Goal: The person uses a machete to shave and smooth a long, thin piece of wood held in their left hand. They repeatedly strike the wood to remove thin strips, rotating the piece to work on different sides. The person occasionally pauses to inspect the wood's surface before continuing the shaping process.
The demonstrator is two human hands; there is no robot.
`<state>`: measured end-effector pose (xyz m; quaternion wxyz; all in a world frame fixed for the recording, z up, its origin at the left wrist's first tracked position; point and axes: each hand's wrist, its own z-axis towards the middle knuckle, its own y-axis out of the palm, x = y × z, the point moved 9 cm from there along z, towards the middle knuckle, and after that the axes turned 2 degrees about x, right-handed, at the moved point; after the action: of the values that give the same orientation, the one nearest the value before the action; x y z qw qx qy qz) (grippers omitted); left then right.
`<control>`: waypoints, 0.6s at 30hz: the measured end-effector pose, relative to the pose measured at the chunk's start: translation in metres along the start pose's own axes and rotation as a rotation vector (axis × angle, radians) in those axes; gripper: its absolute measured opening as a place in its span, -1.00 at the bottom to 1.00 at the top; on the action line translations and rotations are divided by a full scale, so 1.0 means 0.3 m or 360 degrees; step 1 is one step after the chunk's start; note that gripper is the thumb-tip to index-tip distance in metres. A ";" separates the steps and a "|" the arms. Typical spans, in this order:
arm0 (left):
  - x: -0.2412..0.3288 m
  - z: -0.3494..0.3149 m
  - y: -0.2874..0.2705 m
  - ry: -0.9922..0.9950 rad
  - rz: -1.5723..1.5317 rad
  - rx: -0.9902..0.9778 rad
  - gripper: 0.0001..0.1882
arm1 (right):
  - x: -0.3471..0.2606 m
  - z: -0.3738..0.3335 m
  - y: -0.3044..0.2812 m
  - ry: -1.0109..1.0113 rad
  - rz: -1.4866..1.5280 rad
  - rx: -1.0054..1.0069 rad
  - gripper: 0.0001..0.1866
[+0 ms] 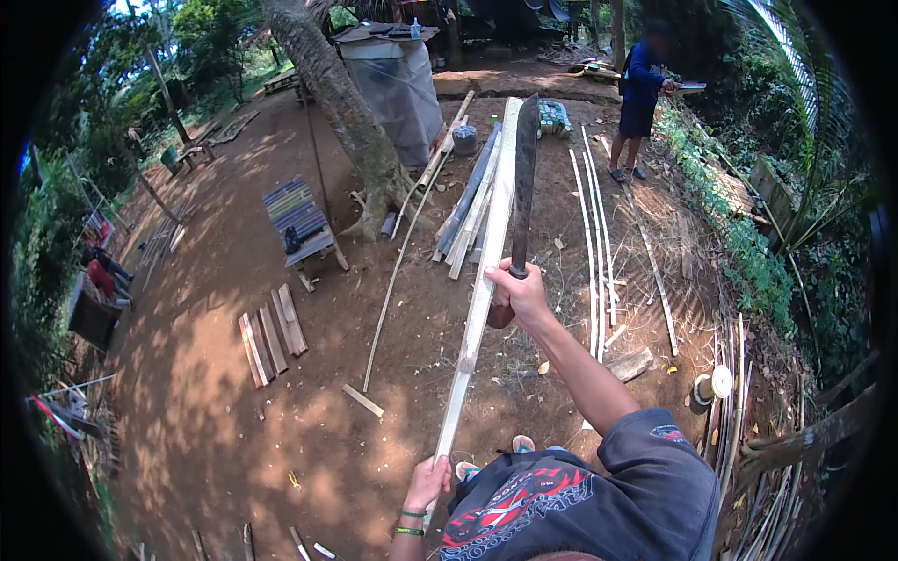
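A long pale split bamboo strip slants up and away in front of me, with a node partway along it. My left hand is closed round its near end, low in the view by my shirt. Farther up, my right hand is closed on the dark handle of a machete. Its broad dark blade points up and away, close along the right side of the strip. The right thumb rests against the strip's edge. Whether the blade touches the bamboo I cannot tell.
Long thin poles lie on the dirt to the right, and boards lie at left. A tree trunk rises beside a plastic-wrapped stall. Another person stands at far right. A slatted bench stands left of the tree.
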<state>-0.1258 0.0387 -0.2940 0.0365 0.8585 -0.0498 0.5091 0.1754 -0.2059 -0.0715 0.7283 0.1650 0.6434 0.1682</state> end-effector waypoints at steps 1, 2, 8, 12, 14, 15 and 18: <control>0.002 -0.004 -0.001 0.0014 -0.0008 -0.0051 -0.59 | -0.006 -0.008 0.011 -0.0021 -0.0046 -0.0003 -0.81; 0.024 -0.002 -0.018 0.0126 0.0017 -0.0001 -0.62 | -0.012 -0.016 0.022 -0.0043 -0.0091 -0.0006 -0.82; 0.440 0.043 -0.033 0.0931 0.0238 0.0434 -0.65 | -0.031 -0.066 0.076 -0.0181 -0.0558 -0.0081 -0.77; 0.408 0.132 0.023 0.0572 0.0112 0.0344 -0.64 | -0.070 -0.095 0.100 -0.0371 -0.0986 -0.0057 -0.74; 0.423 0.136 0.031 0.0615 0.0207 0.0475 -0.63 | -0.085 -0.130 0.108 -0.0554 -0.1360 -0.0110 -0.72; 0.416 0.151 0.023 0.0718 0.0227 0.0537 -0.62 | -0.080 -0.174 0.110 -0.0666 -0.1588 -0.0188 -0.72; 0.454 0.166 0.017 0.0680 0.0270 0.0663 -0.58 | -0.005 -0.338 0.115 -0.0759 -0.2137 -0.0418 -0.74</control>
<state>-0.0182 0.0215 -0.1982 -0.1732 0.7139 -0.0069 0.6785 0.0733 -0.1734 -0.0663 0.8088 -0.3224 0.4042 -0.2801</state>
